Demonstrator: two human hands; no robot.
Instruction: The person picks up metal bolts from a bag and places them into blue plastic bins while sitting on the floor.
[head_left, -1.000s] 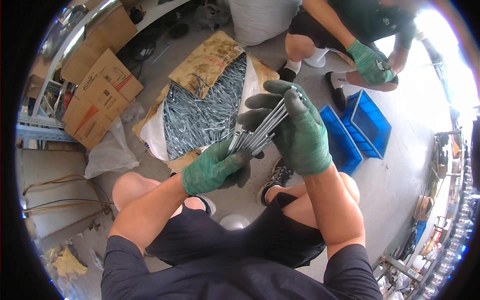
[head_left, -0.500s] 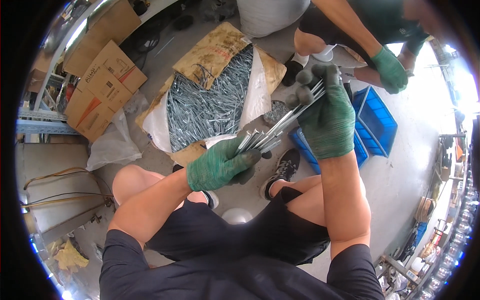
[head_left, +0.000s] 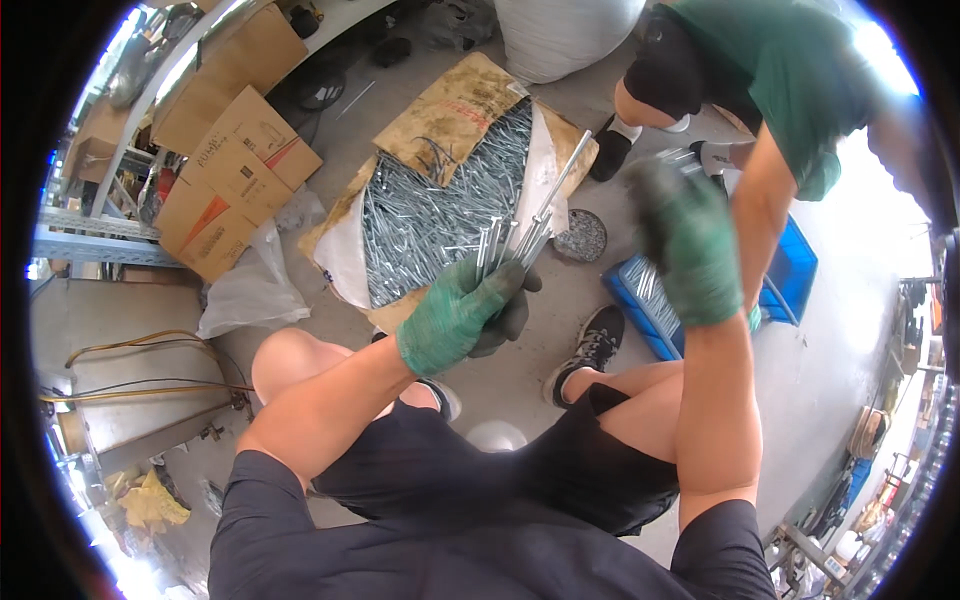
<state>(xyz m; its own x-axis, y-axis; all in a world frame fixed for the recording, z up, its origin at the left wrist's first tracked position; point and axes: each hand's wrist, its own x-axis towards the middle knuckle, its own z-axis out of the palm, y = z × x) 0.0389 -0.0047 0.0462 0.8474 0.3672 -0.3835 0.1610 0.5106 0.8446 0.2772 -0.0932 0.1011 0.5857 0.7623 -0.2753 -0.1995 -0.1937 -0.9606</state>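
My left hand [head_left: 462, 310], in a green glove with dark grip, is closed round a bundle of long nails [head_left: 515, 243]. They are thin and silvery with small flat heads, and one sticks out far beyond the others toward the upper right. My right hand [head_left: 692, 245], gloved alike, is raised to the right, apart from the bundle, and smeared by motion. Several silvery nail ends [head_left: 680, 156] show just past its fingers, which look closed on them. Beyond my left hand, a large heap of similar nails [head_left: 440, 215] lies in an opened sack.
Below my right hand, a blue crate [head_left: 640, 310] holds nails; another blue crate [head_left: 795, 265] stands beside it. A co-worker [head_left: 770, 90] bends over there, one arm reaching down. A round dish [head_left: 580, 237] sits by the sack. Cardboard boxes [head_left: 235, 190] stand left.
My right hand has moved right, away from the bundle in my left hand. The bundle now points more upright. The co-worker has leaned in and reaches down to the blue crates.
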